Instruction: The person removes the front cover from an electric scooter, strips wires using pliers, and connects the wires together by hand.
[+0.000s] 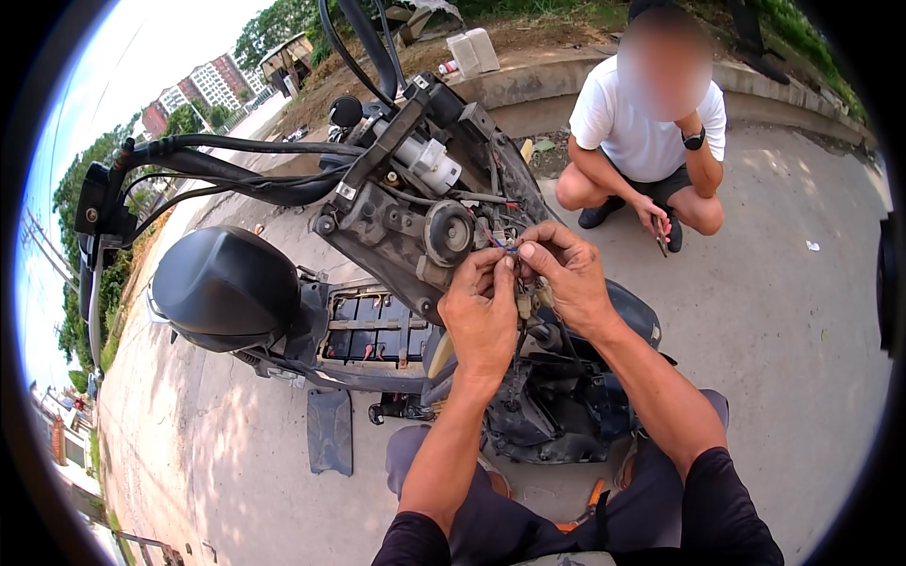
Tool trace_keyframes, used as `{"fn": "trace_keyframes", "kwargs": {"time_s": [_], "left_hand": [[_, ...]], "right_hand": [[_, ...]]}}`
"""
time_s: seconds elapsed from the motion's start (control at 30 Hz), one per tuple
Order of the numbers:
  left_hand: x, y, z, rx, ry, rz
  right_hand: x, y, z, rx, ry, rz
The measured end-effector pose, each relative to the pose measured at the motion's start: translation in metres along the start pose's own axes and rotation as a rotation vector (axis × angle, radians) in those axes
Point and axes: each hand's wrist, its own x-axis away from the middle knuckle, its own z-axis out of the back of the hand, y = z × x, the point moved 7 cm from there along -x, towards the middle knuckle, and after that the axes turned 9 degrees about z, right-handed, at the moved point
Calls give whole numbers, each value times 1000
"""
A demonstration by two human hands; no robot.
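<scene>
My left hand [479, 307] and my right hand [566, 278] meet in front of an opened electric scooter, thumbs and fingertips pinched close together. Between them run thin wires [503, 247], some blue and some red, coming from the scooter's front. My fingers partly cover the exact spot being held. Pale connectors [535, 296] on a wire bundle hang just below my right hand. Left of my hands sits a round black horn [448, 233], with a white cylinder [429, 165] above it on the bare front frame [377, 226].
Batteries [373, 325] show in the scooter's open floor, behind them the black seat [225, 290]. Removed dark panels [552, 415] lie by my legs, and a flat cover [329, 431] is on the ground. Orange-handled pliers [596, 492] lie between my feet. A person in a white shirt [632, 127] squats opposite.
</scene>
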Motion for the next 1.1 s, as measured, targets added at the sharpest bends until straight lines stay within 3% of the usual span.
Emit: {"fn": "trace_keyframes", "kwargs": {"time_s": [1.1], "left_hand": [[2, 11, -1, -75, -17, 11]], "right_hand": [[0, 1, 1, 43, 18, 6]]}}
